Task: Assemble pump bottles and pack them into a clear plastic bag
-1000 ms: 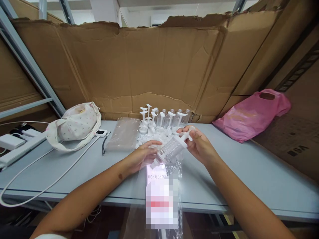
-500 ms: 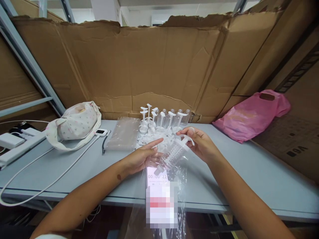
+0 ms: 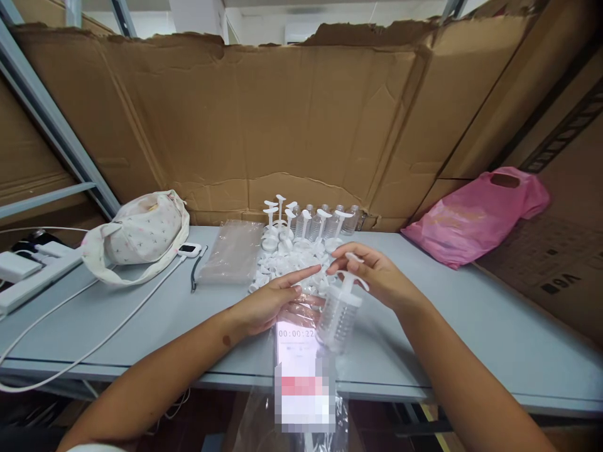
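In my right hand [image 3: 377,273] is a large clear ribbed plastic syringe [image 3: 340,317] with a white cap and curved plunger handle. My fingers close round the handle and the barrel hangs down, slightly tilted. My left hand [image 3: 282,301] holds a clear plastic bag [image 3: 342,402], its index finger stretched out and other fingers showing through the film. The syringe barrel is at the bag's mouth; whether it is inside I cannot tell. A pile of small white plastic parts [image 3: 287,267] lies beyond both hands, with white plungers [image 3: 323,220] and clear barrels [image 3: 351,220] standing behind.
A phone with a timer [image 3: 296,351] lies below my hands, behind the bag. To the left are a stack of clear bags [image 3: 233,254], a cloth bag [image 3: 146,232], a white cable and a power strip [image 3: 42,282]. A pink bag [image 3: 456,226] lies right; cardboard [image 3: 306,119] stands behind.
The syringe has swung from a slant to nearly upright, its lower end moving right and down. My right hand has turned slightly; my left hand has shifted a little to the right.
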The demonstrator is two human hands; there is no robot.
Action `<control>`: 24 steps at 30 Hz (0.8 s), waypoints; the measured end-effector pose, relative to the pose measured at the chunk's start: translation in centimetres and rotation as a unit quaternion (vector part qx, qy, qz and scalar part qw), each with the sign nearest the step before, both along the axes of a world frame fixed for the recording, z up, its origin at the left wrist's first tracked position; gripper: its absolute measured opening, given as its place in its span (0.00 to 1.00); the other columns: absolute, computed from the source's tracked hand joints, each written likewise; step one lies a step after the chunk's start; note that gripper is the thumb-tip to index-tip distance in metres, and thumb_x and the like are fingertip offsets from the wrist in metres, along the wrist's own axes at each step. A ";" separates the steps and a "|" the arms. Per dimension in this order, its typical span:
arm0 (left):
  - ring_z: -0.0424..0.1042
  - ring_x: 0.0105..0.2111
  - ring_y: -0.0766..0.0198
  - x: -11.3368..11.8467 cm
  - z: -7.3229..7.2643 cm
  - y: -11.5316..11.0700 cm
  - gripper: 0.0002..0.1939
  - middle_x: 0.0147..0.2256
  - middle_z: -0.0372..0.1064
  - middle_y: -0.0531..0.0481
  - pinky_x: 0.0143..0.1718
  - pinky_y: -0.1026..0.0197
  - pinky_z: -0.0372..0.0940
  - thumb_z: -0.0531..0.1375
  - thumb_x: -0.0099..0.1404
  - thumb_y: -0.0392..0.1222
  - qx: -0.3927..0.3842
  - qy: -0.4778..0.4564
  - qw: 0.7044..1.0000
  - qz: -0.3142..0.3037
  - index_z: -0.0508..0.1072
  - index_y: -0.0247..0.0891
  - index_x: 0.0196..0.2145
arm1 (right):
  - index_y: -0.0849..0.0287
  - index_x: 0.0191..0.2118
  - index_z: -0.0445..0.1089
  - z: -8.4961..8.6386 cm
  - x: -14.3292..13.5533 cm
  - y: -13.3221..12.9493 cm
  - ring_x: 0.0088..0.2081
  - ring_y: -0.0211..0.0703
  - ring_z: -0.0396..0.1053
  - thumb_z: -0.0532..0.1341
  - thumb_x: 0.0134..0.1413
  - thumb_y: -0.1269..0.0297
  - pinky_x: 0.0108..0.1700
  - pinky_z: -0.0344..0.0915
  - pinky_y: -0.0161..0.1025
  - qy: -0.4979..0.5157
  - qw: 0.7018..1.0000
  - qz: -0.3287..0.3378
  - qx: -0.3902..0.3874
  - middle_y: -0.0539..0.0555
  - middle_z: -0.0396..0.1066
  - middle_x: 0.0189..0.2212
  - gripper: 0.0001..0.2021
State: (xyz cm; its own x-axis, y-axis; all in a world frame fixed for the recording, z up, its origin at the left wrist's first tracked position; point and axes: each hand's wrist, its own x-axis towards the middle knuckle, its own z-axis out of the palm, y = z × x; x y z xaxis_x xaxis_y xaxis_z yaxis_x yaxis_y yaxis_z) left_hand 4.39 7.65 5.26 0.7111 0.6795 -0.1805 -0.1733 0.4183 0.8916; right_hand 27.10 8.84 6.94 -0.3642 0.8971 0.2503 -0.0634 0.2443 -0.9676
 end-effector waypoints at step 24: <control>0.74 0.38 0.60 0.0 2.0 -0.2 0.14 0.39 0.74 0.42 0.42 0.55 0.67 0.54 0.63 0.32 0.015 -0.032 0.993 0.116 0.73 0.37 0.45 | 0.48 0.42 0.74 -0.4 -2.2 -1.2 0.54 0.48 0.60 0.55 0.59 0.51 0.58 0.52 0.52 -0.113 0.966 -0.084 0.218 0.54 0.67 0.49 0.14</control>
State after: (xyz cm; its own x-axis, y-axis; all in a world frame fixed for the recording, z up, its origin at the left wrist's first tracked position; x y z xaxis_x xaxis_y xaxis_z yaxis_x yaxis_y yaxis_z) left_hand 4.39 7.49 7.24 0.5449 0.8304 -0.1165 -0.3187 0.3336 0.8872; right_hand 24.89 7.60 6.53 -0.3118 0.7753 0.5493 0.2136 0.6205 -0.7546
